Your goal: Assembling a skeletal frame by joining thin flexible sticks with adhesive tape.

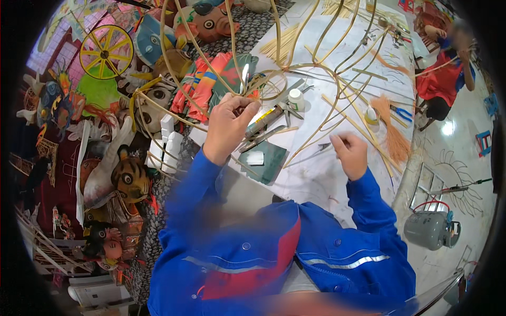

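Observation:
A large open frame of bent tan strips, like bamboo or rattan, arches over the table in front of me. My left hand is closed in a pinch at the frame's near left part, where strips meet the fingertips. Farther right, my right hand is held above the white table covering with its fingers curled together; what they hold, if anything, is too small to make out. Between the hands lie a caulking gun, a white bottle and a dark green board with a white patch.
Pliers with blue handles and a bundle of orange fibre lie at the right. White foam blocks and painted animal heads crowd the left. A grey gas cylinder stands on the floor; another person sits far right.

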The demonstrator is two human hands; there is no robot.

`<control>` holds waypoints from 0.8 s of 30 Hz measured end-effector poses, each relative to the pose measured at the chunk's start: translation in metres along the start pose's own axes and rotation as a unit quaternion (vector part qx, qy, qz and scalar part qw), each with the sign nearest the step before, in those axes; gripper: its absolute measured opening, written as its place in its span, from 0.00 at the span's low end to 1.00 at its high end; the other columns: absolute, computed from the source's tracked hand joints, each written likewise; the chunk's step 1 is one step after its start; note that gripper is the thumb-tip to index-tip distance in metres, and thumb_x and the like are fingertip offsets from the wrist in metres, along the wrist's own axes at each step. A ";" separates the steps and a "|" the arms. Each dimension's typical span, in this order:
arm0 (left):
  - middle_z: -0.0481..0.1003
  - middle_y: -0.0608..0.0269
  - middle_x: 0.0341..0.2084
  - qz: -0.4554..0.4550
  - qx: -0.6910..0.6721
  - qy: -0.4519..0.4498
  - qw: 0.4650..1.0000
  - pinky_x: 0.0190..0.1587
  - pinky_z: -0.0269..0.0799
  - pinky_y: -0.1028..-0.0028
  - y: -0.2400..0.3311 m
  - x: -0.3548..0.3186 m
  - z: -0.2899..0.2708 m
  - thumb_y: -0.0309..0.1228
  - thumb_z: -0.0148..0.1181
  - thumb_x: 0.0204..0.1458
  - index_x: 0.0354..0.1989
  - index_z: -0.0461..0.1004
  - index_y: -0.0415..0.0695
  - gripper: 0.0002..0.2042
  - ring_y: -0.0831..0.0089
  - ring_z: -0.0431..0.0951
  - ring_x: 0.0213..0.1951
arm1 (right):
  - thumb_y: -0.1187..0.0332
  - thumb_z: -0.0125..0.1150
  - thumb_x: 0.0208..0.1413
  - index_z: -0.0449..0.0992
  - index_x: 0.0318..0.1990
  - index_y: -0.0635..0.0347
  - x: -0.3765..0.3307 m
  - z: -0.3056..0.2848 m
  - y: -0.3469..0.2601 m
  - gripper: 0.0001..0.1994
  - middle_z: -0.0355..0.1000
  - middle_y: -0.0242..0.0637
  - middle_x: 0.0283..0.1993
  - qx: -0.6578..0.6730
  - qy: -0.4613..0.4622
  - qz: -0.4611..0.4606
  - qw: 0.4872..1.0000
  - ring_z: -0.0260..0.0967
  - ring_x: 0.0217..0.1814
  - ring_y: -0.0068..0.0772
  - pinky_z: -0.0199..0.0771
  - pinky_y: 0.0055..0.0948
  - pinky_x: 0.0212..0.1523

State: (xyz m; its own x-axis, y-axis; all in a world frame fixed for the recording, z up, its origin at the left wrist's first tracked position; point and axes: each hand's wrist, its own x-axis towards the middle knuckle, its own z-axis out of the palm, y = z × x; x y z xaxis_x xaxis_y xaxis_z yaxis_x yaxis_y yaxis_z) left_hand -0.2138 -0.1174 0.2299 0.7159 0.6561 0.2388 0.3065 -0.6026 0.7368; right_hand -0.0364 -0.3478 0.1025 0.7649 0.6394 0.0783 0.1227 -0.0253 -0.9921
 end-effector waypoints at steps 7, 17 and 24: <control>0.71 0.61 0.26 0.036 -0.034 0.019 0.999 0.32 0.67 0.74 0.005 -0.001 0.006 0.34 0.67 0.53 0.36 0.81 0.34 0.13 0.74 0.71 0.28 | 0.69 0.63 0.59 0.80 0.46 0.66 0.039 0.054 -0.098 0.11 0.76 0.30 0.33 0.134 -0.152 -0.073 0.977 0.69 0.34 0.14 0.70 0.18 0.34; 0.72 0.60 0.29 0.023 -0.063 -0.010 0.998 0.33 0.69 0.76 0.008 -0.011 0.003 0.32 0.66 0.55 0.40 0.80 0.33 0.12 0.76 0.72 0.30 | 0.70 0.64 0.58 0.79 0.42 0.70 0.052 0.106 -0.099 0.11 0.78 0.34 0.35 0.234 -0.188 -0.046 0.953 0.72 0.36 0.18 0.72 0.20 0.38; 0.72 0.61 0.29 0.031 -0.035 -0.015 0.999 0.33 0.70 0.75 0.010 -0.011 0.003 0.32 0.66 0.55 0.38 0.80 0.34 0.11 0.75 0.73 0.31 | 0.70 0.64 0.59 0.80 0.39 0.69 0.056 0.105 -0.104 0.09 0.78 0.34 0.34 0.281 -0.150 -0.060 0.946 0.72 0.36 0.18 0.73 0.21 0.40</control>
State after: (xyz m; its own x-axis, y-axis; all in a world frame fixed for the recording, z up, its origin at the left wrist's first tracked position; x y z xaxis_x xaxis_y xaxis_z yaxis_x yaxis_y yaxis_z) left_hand -0.2161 -0.1319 0.2326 0.7509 0.6037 0.2680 0.2163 -0.6081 0.7638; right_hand -0.0730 -0.2283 0.1994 0.5427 0.8030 0.2464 -0.2233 0.4207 -0.8793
